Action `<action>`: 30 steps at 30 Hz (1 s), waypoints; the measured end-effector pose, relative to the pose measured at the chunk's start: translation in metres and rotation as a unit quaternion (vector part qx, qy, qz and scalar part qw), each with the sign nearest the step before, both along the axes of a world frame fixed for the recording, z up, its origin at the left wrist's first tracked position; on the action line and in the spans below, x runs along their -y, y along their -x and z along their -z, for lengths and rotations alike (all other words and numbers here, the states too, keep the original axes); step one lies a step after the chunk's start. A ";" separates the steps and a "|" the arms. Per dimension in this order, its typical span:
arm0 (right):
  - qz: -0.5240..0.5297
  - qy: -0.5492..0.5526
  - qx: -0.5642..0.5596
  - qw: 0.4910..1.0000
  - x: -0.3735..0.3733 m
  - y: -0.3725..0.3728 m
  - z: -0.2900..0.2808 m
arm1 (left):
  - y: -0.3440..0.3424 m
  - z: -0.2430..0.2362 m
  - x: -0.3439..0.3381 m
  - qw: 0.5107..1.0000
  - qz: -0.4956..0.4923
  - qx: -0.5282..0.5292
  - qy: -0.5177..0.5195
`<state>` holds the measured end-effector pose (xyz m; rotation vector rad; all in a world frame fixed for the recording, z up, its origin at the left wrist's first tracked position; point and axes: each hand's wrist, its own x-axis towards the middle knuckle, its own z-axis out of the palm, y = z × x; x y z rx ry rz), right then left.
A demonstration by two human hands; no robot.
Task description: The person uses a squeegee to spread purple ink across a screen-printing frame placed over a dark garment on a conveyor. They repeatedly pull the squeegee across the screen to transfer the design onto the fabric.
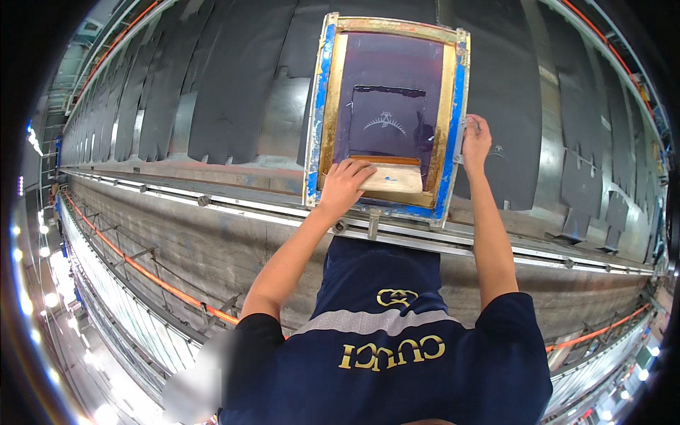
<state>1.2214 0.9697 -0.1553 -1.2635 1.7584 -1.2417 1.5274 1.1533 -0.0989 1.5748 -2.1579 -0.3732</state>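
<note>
A screen-printing frame (384, 64) with purple mesh, gold and blue taped edges and a pale curved motif lies before me over the long printing table. A squeegee (392, 177) with a wooden handle and orange blade rests across the mesh's near part. My left hand (347, 180) is closed on the squeegee's left end. My right hand (477, 142) grips the outer right side of the frame, with fingers curled at a metal fitting there.
Dark cut pieces (234, 106) cover the long table to both sides; one at the right bears a small pale print. A metal rail (255, 210) runs along the table's near edge. Orange pipes (156, 270) and bright lamps line the aisle behind me.
</note>
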 end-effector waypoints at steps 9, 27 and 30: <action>-0.002 -0.015 -0.106 0.994 -0.017 -0.050 -0.003 | -0.053 0.006 -0.015 0.999 0.011 0.030 0.014; -0.371 0.070 -0.311 0.872 0.021 -0.121 -0.086 | -0.080 0.012 0.187 0.995 -0.045 -0.002 -0.088; -0.349 0.051 -0.312 0.882 0.020 -0.134 -0.070 | -0.078 0.014 0.189 1.000 -0.014 0.003 0.001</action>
